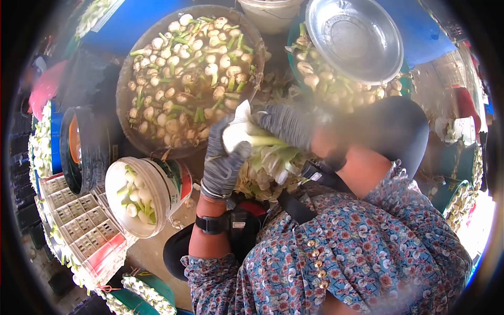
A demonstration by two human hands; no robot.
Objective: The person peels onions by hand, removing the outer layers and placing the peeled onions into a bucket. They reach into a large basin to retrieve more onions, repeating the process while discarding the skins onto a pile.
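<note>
My left hand (223,160), in a grey glove, is wrapped round a white onion (236,137). A pale flap of its skin stands up at the top. My right hand (283,126), gloved in the same grey, is closed at the onion's green stem; a blur partly veils this hand and forearm. Beneath both hands, over my lap, lies a heap of stripped leaves and skins (273,165). Just beyond my left hand is a wide tub (124,94) of murky water, full of onions with short green stems.
A white bucket (167,210) tilts at the left with several cleaned onions inside. Beside it are stacked pale crates (73,210) and a black tub (97,152). At the upper right, a metal basin (349,34) rests over more onions (325,76). Another white bucket (270,16) stands behind.
</note>
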